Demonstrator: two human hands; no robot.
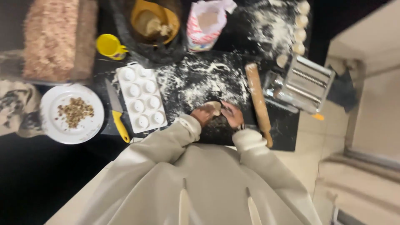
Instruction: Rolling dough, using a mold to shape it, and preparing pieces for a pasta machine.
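Between both hands' fingers (208,111): dough piece (215,106)

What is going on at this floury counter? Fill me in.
A person in a pale hoodie holds a small round piece of pale dough between the left hand and right hand, over a flour-dusted black worktop. A wooden rolling pin lies right of the hands, a white plastic dimpled mould left.
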